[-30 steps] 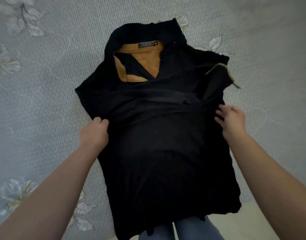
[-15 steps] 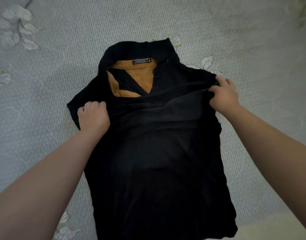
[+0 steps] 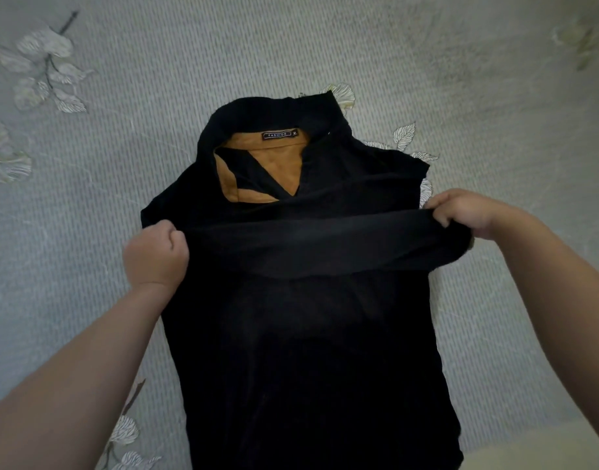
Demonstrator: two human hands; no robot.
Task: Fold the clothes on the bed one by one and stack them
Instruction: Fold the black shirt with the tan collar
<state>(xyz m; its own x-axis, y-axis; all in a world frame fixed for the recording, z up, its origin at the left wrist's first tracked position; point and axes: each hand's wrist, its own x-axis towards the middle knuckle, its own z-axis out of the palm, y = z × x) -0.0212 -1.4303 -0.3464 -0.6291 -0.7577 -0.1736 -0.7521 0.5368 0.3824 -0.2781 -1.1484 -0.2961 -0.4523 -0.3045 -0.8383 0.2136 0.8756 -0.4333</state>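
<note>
A black shirt (image 3: 308, 351) with a mustard-lined V collar and a neck label lies face up on the grey bedspread (image 3: 325, 45), collar away from me. Its sleeves are folded in across the chest. My left hand (image 3: 154, 254) grips the shirt's left edge at chest height with curled fingers. My right hand (image 3: 464, 210) grips the right edge at the same height. Between them a band of black cloth is lifted and pulled taut across the chest. The shirt's lower part runs down to the bottom edge of the view.
The bedspread has a ribbed weave with pale leaf and flower prints at the left (image 3: 47, 69), right of the collar (image 3: 403, 134) and bottom left. A pale strip, the bed's near edge or floor (image 3: 529, 452), shows at the bottom right.
Both hands went from resting at the shirt's sides to gripping its edges. They have raised the mid section into a taut band. The view has shifted, so the shirt sits lower in frame.
</note>
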